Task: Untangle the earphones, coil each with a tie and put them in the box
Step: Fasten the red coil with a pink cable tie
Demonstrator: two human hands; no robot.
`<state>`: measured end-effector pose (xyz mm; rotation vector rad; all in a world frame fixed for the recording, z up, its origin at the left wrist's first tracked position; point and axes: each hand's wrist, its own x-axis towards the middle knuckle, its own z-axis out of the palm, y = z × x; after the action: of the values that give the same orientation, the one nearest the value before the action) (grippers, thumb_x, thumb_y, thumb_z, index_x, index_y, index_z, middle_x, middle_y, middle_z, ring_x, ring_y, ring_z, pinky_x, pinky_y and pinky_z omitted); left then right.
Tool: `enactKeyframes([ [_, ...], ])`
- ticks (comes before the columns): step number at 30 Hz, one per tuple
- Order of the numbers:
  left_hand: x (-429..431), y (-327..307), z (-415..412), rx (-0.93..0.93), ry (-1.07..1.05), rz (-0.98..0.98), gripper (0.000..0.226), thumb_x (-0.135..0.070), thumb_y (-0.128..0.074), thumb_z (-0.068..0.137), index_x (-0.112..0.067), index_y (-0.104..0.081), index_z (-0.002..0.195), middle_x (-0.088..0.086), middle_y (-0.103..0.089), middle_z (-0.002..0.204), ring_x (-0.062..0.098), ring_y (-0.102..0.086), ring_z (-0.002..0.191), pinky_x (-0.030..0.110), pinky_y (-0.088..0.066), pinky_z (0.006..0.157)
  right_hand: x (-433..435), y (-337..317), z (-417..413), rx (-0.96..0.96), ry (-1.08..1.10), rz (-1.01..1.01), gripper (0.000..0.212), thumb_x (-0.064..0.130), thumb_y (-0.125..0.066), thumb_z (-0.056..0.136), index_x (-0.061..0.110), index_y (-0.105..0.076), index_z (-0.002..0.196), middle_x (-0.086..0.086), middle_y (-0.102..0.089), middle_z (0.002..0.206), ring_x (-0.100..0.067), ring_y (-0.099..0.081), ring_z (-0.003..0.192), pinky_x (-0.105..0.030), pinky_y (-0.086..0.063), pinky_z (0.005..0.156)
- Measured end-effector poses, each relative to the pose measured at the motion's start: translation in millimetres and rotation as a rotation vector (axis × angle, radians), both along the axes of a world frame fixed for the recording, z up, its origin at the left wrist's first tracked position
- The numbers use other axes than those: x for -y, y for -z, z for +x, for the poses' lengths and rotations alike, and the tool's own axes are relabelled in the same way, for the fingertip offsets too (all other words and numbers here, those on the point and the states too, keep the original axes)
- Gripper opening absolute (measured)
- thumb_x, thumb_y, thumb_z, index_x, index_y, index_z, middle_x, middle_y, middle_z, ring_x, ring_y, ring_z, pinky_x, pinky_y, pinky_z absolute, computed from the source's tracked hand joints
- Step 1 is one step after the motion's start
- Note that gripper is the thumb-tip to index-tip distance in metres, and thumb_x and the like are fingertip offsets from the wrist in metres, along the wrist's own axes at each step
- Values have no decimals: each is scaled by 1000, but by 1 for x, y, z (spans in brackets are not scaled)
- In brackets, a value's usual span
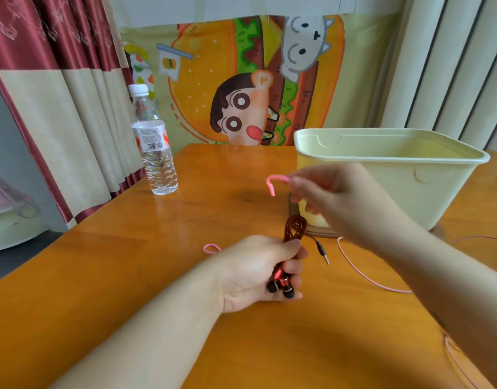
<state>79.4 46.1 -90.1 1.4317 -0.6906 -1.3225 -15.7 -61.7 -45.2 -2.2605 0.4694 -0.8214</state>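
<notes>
While the table is topped by the pale green box, coiled red earphones are clenched in the grip of the left hand in front of that box. A pink cable is laid before the box, and a pink tie is pinched by the right hand at its left end.

Red earphones coiled, gripped in L hand, jack dangling. Bent pink tie pinched in R hand. 2nd tie + pink earphone cable flat on table. Pale box upright, open.
</notes>
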Motion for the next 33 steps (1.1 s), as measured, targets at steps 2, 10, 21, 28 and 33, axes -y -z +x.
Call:
enactKeyframes([
  [2,0,-2,3,-76,-17,-3,24,-24,-42,100,-13,-52,80,-4,-41,55,12,-47,54,35,-50,72,-10,9,0,-159,-65,-153,21,29,-52,94,28,-73,99,3,-68,83,-9,-57,67,-21,-43,64],
  [10,-4,-11,17,-210,-4,-64,26,-27,-28,88,-14,-48,78,-1,-40,61,15,-45,58,42,-47,81,-12,25,-7,-86,-15,-347,15,19,-63,88,27,-75,96,19,-54,81,12,-49,77,-2,-35,69],
  [21,-7,-10,21,99,16,-36,34,-36,-23,99,-15,-46,84,-3,-39,63,13,-47,62,38,-47,83,-10,30,-14,-30,-84,-256,13,17,-71,82,30,-69,82,15,-66,77,-4,-58,80,-17,-47,71],
  [28,-5,-1,23,215,-24,-20,28,-24,-31,101,-14,-50,83,-4,-42,57,12,-49,56,37,-47,80,-9,43,-10,22,-163,-389,3,18,-69,84,20,-71,86,11,-65,84,-3,-61,80,-13,-47,71],
  [33,-10,-2,29,284,95,-60,27,-34,-42,98,-15,-53,84,-9,-45,56,9,-51,57,44,-48,90,2,47,-11,178,-142,-83,12,16,-58,92,22,-68,90,12,-66,85,-6,-62,83,-18,-48,76],
])
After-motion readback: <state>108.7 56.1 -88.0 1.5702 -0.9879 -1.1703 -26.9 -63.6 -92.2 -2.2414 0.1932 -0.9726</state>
